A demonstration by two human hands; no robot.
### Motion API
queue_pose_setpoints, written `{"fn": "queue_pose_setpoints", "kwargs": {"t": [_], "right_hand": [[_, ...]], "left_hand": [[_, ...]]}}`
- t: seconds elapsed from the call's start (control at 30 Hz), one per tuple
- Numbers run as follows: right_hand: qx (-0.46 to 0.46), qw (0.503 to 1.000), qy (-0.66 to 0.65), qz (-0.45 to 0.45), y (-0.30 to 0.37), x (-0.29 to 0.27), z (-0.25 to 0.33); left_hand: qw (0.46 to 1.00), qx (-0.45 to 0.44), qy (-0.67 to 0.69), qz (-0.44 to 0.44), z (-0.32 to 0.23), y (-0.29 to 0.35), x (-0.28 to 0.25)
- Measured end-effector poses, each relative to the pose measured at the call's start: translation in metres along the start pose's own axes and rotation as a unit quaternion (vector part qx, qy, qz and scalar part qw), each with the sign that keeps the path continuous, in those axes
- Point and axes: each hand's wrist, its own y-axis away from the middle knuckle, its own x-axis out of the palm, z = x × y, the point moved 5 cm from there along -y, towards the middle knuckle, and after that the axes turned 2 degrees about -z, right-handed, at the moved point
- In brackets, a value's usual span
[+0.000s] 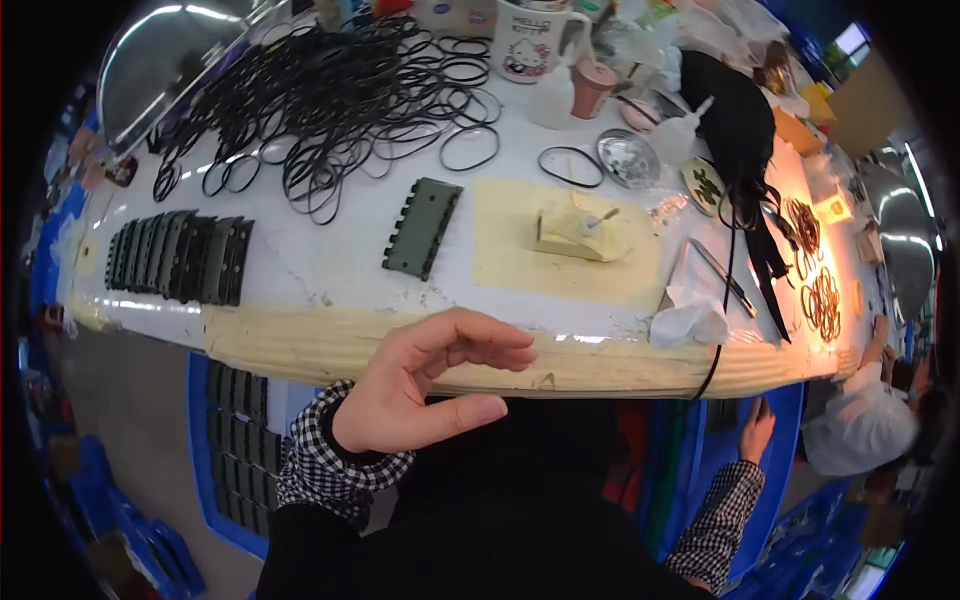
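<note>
My left hand is held in front of the table's front edge, thumb apart from its curved fingers, with nothing in it. Beyond it on the table lies a single dark green, notched rectangular plastic part. A row of similar parts stands packed together at the left. At the lower right, my right hand reaches down over a blue bin below the table edge. Its fingers point forward, and no held thing shows. Some dark parts lie in that bin, close to the hand's left.
A heap of black rubber rings covers the back left. A cream block sits on a yellowish mat. Tweezers and a white cloth lie at the right. Another blue bin holds rows of dark parts.
</note>
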Motion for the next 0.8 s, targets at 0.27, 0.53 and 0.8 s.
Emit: {"fn": "queue_pose_setpoints", "kwargs": {"t": [0.27, 0.53, 0.8], "right_hand": [[-0.070, 0.952, -0.296, -0.010, -0.027, -0.143, 0.087], [-0.216, 0.952, -0.207, -0.072, -0.024, -0.205, 0.209], [-0.245, 0.949, -0.193, -0.041, -0.006, -0.198, 0.253]], "left_hand": [[0.527, 0.189, -0.689, -0.460, -0.069, 0.061, -0.120], [0.391, 0.120, -0.786, -0.463, -0.059, 0.083, -0.151], [0.468, 0.116, -0.756, -0.443, -0.066, 0.083, -0.153]]}}
